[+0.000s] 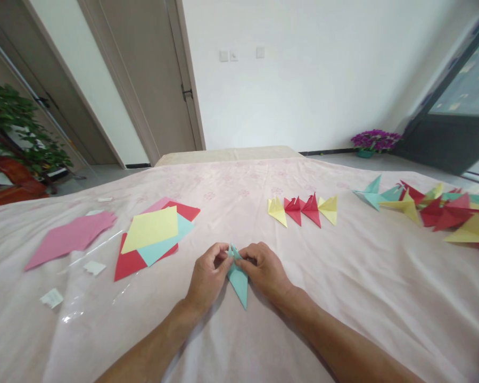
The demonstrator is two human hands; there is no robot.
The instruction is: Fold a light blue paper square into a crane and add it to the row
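A light blue folded paper crane (pixel 238 282) is between my two hands, low over the cloth in front of me. Its wide point faces me, and two narrow points stick up at the far end. My left hand (pixel 208 274) pinches its left side near those narrow points. On the other side my right hand (pixel 266 270) grips it between thumb and curled fingers. The fingertips cover part of the upper folds.
Square coloured sheets (pixel 154 229) lie front left, beside a pink paper stack (pixel 69 239) and white scraps (pixel 95 267). Yellow and red folded cranes (pixel 312 211) stand in a row beyond my right hand. More cranes (pixel 435 213) are heaped far right on the pale tablecloth (pixel 343 319).
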